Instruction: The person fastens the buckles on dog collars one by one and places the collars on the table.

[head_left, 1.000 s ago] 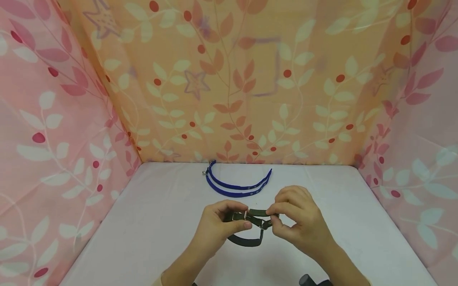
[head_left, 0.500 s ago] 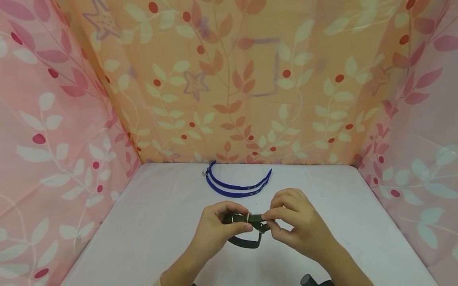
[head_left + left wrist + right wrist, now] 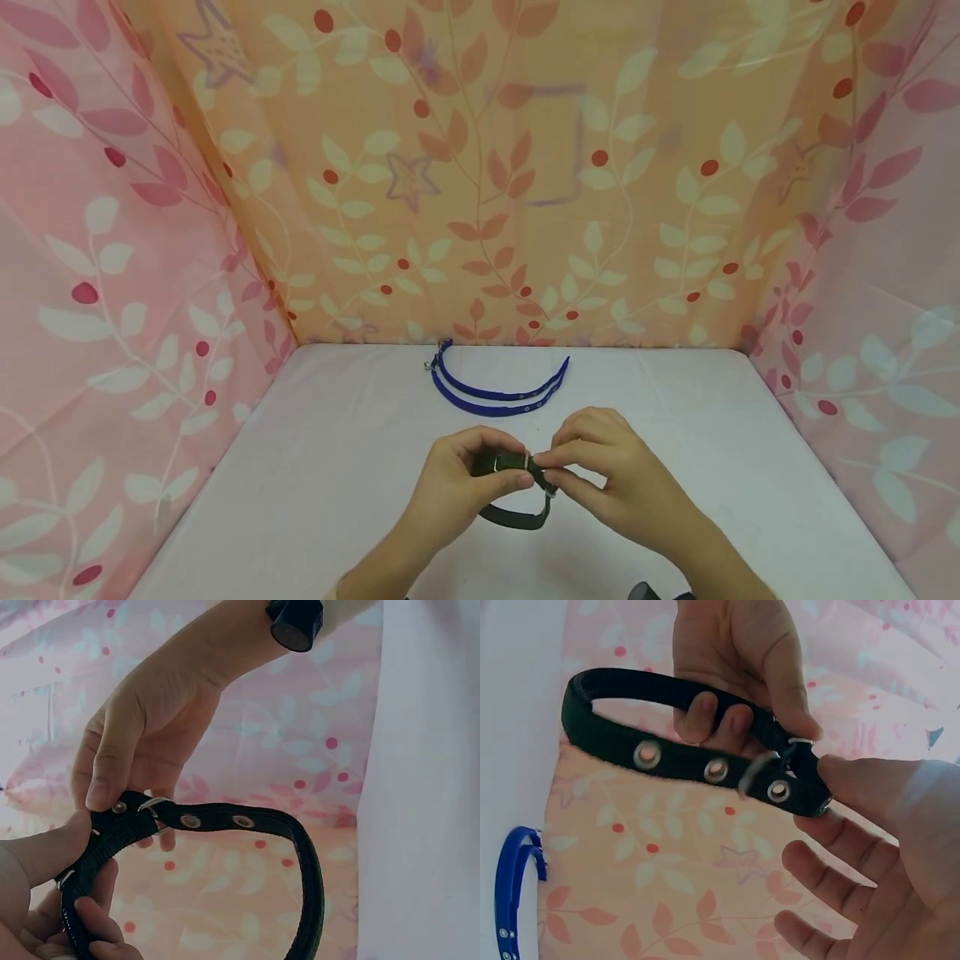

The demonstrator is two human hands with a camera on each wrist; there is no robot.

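No readable text, label, brand, number or sign anywhere: none on either collar, the patterned cloth walls or the white worktop.

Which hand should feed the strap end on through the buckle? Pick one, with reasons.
Right, probably. The right hand pinches the dark collar by its free end at the buckle, while the left hand grips the buckle side, steadying it.

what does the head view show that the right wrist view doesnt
Only the head view shows the white table, the whole blue collar lying near the back, and both forearms. Only the right wrist view shows the dark collar's three metal eyelets and its buckle close up. Both show the left hand and right hand pinching the dark collar.
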